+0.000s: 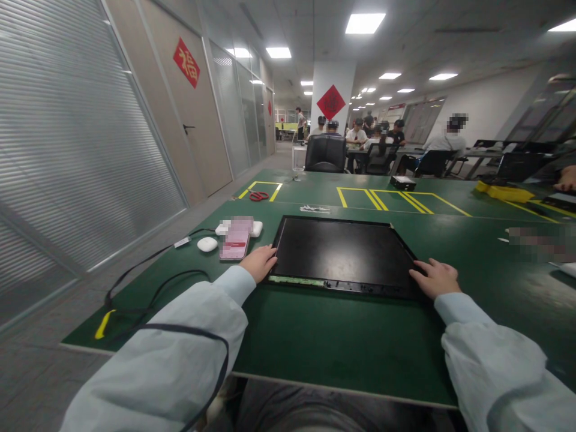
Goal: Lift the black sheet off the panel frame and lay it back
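A flat black LCD screen panel point(342, 249) lies face up on the green table in front of me. A green circuit strip point(299, 281) runs along the left part of its near edge. My left hand point(260, 263) grips the panel's left side, with the fingertips at the frame. On the opposite side, my right hand point(435, 278) holds the right edge, fingers bent over it and slightly apart. Whether any fingers reach underneath is hidden.
Left of the panel are a pink phone point(234, 240), a white rounded case point(207, 244) and a black cable point(153, 255). Red-handled scissors point(259, 196) and a small black box point(402, 183) lie farther back. Several people sit beyond the green table point(342, 342).
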`<state>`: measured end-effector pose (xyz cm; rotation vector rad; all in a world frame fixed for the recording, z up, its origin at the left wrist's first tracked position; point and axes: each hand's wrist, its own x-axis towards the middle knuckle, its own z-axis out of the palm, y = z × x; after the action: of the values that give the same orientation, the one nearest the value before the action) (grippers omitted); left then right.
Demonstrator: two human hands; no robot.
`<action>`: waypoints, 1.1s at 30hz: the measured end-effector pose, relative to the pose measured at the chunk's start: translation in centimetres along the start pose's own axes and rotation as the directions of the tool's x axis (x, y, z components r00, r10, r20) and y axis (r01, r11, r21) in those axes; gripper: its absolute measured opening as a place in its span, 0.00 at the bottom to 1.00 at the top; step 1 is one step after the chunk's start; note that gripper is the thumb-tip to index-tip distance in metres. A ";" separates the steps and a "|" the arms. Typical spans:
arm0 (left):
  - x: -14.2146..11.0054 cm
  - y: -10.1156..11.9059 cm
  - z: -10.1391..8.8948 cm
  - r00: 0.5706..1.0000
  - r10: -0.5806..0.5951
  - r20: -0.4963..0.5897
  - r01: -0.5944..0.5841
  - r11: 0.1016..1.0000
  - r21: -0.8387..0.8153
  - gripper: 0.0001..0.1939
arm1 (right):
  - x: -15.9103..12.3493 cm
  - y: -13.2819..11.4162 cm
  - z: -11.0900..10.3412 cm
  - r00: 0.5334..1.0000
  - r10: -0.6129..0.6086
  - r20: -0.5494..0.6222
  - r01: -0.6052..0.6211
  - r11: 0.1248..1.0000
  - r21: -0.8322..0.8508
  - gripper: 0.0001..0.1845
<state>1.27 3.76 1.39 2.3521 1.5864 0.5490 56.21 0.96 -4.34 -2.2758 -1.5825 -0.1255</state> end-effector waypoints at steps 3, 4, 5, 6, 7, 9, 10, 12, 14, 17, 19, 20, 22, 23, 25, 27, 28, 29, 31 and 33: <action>0.1 -0.1 0.0 0.999 0.000 0.035 -0.001 0.999 0.042 0.27 | 0.4 0.5 0.1 1.000 -0.002 -0.006 0.003 0.996 0.093 0.23; 0.2 -0.1 0.0 0.999 -0.002 0.044 0.000 0.999 0.053 0.27 | 0.5 0.7 0.0 1.000 0.006 0.000 -0.006 0.990 0.138 0.22; 0.2 -0.1 0.0 0.999 -0.005 0.050 0.002 0.998 0.060 0.27 | 0.7 0.9 -0.2 1.000 0.022 0.010 -0.023 0.982 0.185 0.20; 0.2 -0.1 0.0 0.999 -0.007 0.054 0.004 0.998 0.063 0.28 | 0.8 1.1 -0.4 0.999 0.044 0.023 -0.048 0.972 0.229 0.20; 0.2 -0.1 0.0 0.999 -0.009 0.053 0.006 0.998 0.061 0.28 | 0.9 1.2 -0.7 0.997 0.072 0.037 -0.079 0.959 0.270 0.19; 0.2 -0.2 0.0 0.999 -0.009 0.038 0.007 0.999 0.040 0.27 | 1.0 1.4 -1.0 0.990 0.123 0.068 -0.139 0.928 0.347 0.20; 0.2 -0.3 0.0 1.000 -0.006 0.027 0.006 1.000 0.022 0.26 | 1.0 1.5 -1.1 0.986 0.143 0.083 -0.164 0.909 0.382 0.20; 0.2 -0.5 0.1 1.000 -0.001 0.002 0.001 1.000 -0.017 0.25 | 1.1 1.6 -1.1 0.980 0.169 0.106 -0.199 0.871 0.448 0.20; 0.2 -0.6 0.2 1.000 -0.004 -0.013 0.003 0.999 -0.039 0.24 | 1.2 1.7 -0.9 0.977 0.182 0.115 -0.215 0.842 0.495 0.20; 0.2 -0.7 0.3 1.000 -0.015 -0.015 0.014 0.999 -0.039 0.25 | 1.3 1.9 -0.5 0.979 0.178 0.104 -0.206 0.827 0.523 0.19; 0.2 -0.6 0.3 1.000 -0.017 -0.017 0.016 0.999 -0.042 0.25 | 1.3 1.9 -0.4 0.981 0.170 0.093 -0.193 0.833 0.519 0.19; 0.2 -0.6 0.3 1.000 -0.016 -0.019 0.015 0.999 -0.045 0.25 | 1.3 1.9 -0.3 0.982 0.165 0.091 -0.188 0.837 0.513 0.19; 0.2 -0.5 0.2 1.000 -0.014 -0.023 0.012 0.999 -0.048 0.25 | 1.1 1.7 -0.4 0.984 0.152 0.090 -0.176 0.851 0.495 0.19; 0.2 -0.5 0.2 1.000 -0.014 -0.024 0.013 0.999 -0.047 0.25 | 1.0 1.6 -0.5 0.986 0.141 0.089 -0.167 0.860 0.483 0.19; 0.1 -0.3 0.1 1.000 -0.019 -0.019 0.018 0.999 -0.040 0.26 | 0.8 1.3 -0.9 0.988 0.124 0.089 -0.151 0.877 0.455 0.20; 0.1 -0.2 0.1 1.000 -0.027 -0.007 0.026 0.999 -0.021 0.27 | 0.7 1.1 -1.2 0.988 0.118 0.100 -0.149 0.894 0.423 0.21; 0.1 -0.2 0.1 1.000 -0.029 0.000 0.029 1.000 -0.006 0.27 | 0.7 1.0 -1.3 0.987 0.116 0.109 -0.151 0.900 0.409 0.21; 0.1 -0.1 0.0 0.999 -0.032 0.005 0.031 0.999 0.007 0.27 | 0.6 1.0 -1.5 0.987 0.112 0.117 -0.150 0.905 0.399 0.22; 0.0 0.0 0.0 0.999 -0.036 0.008 0.036 0.999 0.021 0.27 | 0.5 0.9 -1.5 0.988 0.096 0.123 -0.137 0.909 0.394 0.22; 0.0 0.1 -0.1 0.999 -0.041 0.007 0.041 0.999 0.023 0.26 | 0.4 0.9 -1.5 0.990 0.076 0.119 -0.119 0.904 0.410 0.22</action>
<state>1.34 3.74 1.50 2.3298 1.6416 0.5151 57.39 0.57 -3.08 -2.0394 -1.3766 0.3299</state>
